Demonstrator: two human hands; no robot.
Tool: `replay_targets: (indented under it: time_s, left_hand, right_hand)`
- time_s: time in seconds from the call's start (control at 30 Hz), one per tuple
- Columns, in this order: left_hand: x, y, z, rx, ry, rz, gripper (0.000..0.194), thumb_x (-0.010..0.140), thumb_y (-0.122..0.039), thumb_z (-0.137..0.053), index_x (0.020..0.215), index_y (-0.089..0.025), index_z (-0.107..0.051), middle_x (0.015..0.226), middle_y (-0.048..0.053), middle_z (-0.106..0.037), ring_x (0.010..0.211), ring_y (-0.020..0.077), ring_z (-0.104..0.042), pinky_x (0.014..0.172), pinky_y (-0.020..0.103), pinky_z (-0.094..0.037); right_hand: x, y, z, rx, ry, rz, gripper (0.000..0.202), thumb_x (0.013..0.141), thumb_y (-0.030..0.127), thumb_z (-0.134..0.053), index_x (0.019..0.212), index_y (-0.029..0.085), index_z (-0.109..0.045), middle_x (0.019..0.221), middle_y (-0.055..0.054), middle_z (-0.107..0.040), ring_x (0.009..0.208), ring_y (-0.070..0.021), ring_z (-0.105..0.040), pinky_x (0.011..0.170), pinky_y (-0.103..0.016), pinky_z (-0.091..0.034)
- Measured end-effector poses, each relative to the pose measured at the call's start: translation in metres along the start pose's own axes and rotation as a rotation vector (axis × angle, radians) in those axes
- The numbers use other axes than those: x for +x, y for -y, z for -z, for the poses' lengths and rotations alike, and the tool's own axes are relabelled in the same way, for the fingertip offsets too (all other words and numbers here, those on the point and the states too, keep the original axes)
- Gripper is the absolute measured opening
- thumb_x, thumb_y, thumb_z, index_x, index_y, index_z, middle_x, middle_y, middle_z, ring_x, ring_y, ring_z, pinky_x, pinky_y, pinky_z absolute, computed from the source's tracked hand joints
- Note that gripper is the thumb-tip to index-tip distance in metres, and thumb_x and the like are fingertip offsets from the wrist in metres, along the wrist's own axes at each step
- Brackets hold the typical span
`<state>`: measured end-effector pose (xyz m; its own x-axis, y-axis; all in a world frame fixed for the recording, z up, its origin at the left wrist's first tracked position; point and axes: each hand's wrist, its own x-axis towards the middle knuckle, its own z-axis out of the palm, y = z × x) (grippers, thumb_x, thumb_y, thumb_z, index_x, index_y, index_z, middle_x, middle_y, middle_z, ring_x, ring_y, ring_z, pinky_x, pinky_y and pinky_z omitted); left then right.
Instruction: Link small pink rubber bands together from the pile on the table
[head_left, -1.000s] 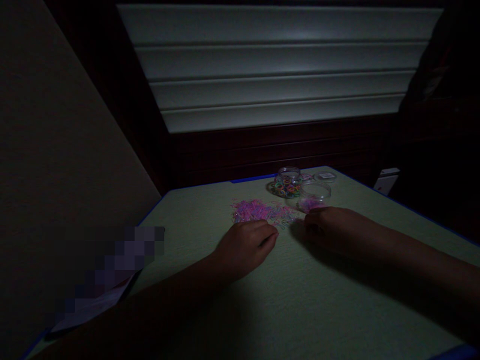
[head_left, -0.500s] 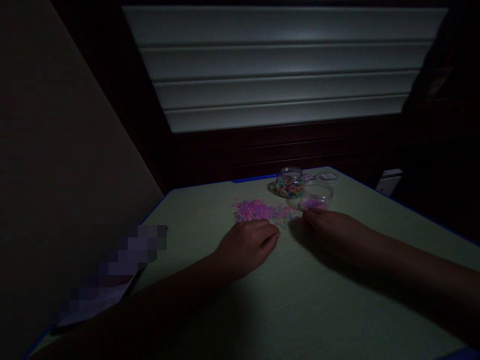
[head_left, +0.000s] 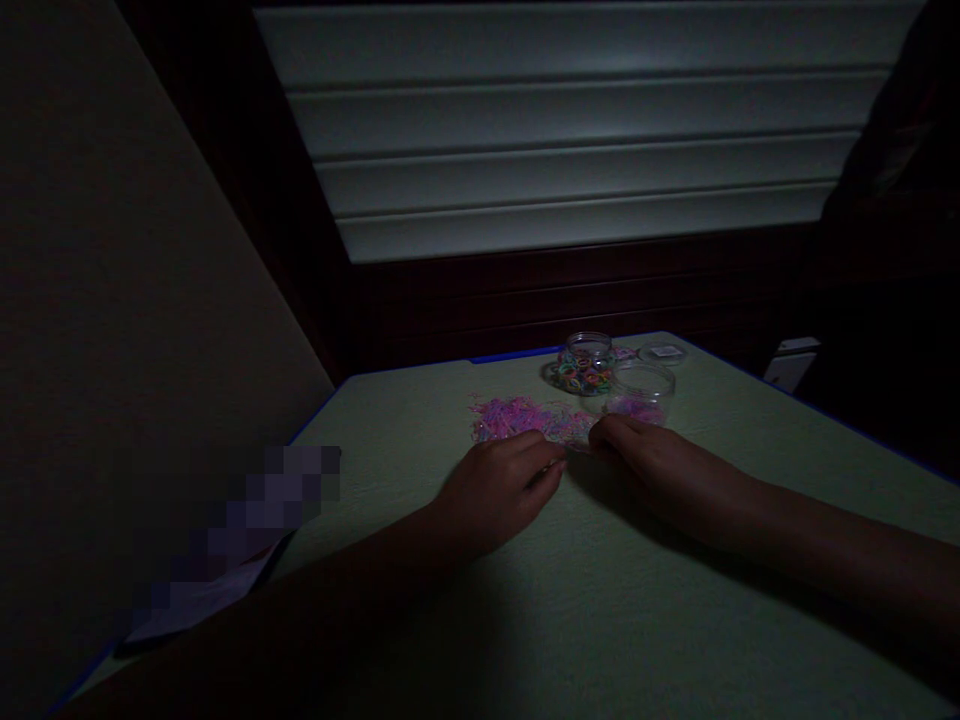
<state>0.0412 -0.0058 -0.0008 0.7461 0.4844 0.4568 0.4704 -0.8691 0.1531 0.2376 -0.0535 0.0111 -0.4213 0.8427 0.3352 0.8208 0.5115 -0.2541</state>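
Both hands rest low over the green table (head_left: 645, 600) in dim light. A loose pile of small pink and purple pieces (head_left: 514, 415) lies just beyond my left hand (head_left: 502, 490), whose fingers are curled with the tips close together; anything between them is too small to make out. My right hand (head_left: 652, 465) bends down at the pile's right edge, in front of a clear jar (head_left: 641, 390) with some pink and purple pieces inside. Its fingertips are hidden in shadow. Behind, a second clear jar (head_left: 585, 365) holds multicoloured small bands.
A clear round lid (head_left: 664, 352) lies near the back edge of the table, beside the jars. At the left edge is a dark-rimmed flat object (head_left: 195, 605), partly blurred out. A slatted pale shutter (head_left: 585, 130) stands behind the table.
My right hand has shifted slightly left, closer to my left hand and the pile. The view has shifted a little.
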Motion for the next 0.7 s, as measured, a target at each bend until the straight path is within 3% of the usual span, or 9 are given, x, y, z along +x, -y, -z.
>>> replay_targets:
  time_s: [0.3,0.7]
  left_hand:
    - [0.0007,-0.0031,0.0016,0.058,-0.004,0.053,0.032,0.087,-0.031,-0.037,0.116,-0.02,-0.043,0.098,0.004,-0.057,0.078,0.0132,-0.054,0.064,0.024,-0.044]
    - [0.0017,-0.0043,0.0027,0.041,0.065,0.012,0.028,0.089,-0.03,-0.032,0.11,-0.019,-0.046,0.096,0.003,-0.058,0.083,0.0137,-0.055,0.07,0.025,-0.044]
  right_hand:
    - [-0.0013,0.0001,-0.0002,0.003,0.026,0.024,0.013,0.077,0.007,-0.039,0.087,0.016,-0.043,0.08,-0.004,-0.054,0.063,-0.0112,-0.047,0.057,-0.021,-0.032]
    - [-0.0035,0.006,0.0053,-0.043,0.088,0.023,0.009,0.08,0.013,-0.038,0.088,0.017,-0.041,0.074,-0.002,-0.056,0.058,-0.0112,-0.049,0.052,-0.021,-0.031]
